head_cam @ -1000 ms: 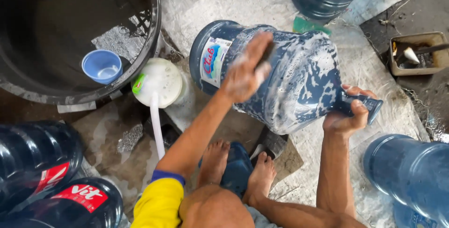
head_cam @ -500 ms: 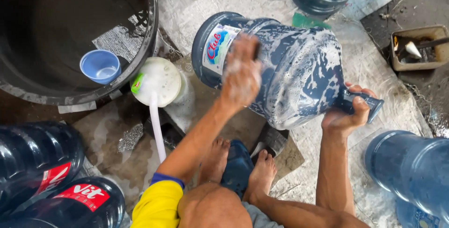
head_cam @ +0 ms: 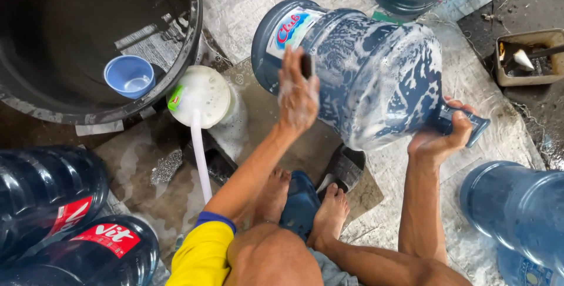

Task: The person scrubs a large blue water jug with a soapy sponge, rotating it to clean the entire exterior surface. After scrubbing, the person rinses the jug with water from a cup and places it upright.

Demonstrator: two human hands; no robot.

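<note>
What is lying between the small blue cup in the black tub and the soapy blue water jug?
In the head view, a white round container with a white hose lies between the blue cup and the jug.

Glossy translucent blue plastic jug (head_cam: 376, 74) slick with white suds; matt dark plastic tub (head_cam: 188, 57); smooth blue plastic cup (head_cam: 129, 76).

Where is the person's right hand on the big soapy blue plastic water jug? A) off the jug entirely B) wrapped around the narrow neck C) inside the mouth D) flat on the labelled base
B: the right hand grips the narrow neck of the soapy blue water jug, which lies on its side, while the left hand presses a dark scrubber against the jug's body.
</note>
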